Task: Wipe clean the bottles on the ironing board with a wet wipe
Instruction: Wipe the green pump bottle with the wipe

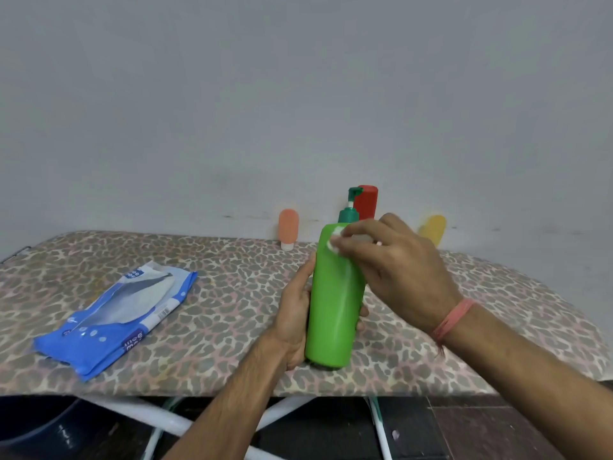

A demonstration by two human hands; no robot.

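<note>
Your left hand (293, 313) is clenched around the lower half of the green pump bottle (335, 293), thumb up the near-left side and fingertips just showing past its right edge, and that grasp seems meant to brace the bottle so it cannot spin or slide while you rub. Starting at the left of the ironing board (232, 327), the blue wet wipe pack (116, 317) lies flat and well apart from your work, near enough to reach again but out of the way of your arms. Further along, at the back edge against the wall, a small orange bottle (288, 229) stands cap-down, waiting its turn. You hold the green bottle upright with a slight tilt, its base at or just above the board's cover; which, you cannot tell from here. This leaves its front face turned to you and open for wiping. Behind its pump head a red bottle (366, 202) stands at the wall. Your right hand (398, 260) pinches a small white wad of wet wipe (335, 242) against the bottle's upper shoulder, fingers closed on it so pressure goes through the wipe. Past that hand, a yellow bottle (433, 229) stands blurred at the back, untouched. Judging by this, the first bottle is in hand and three remain.
</note>
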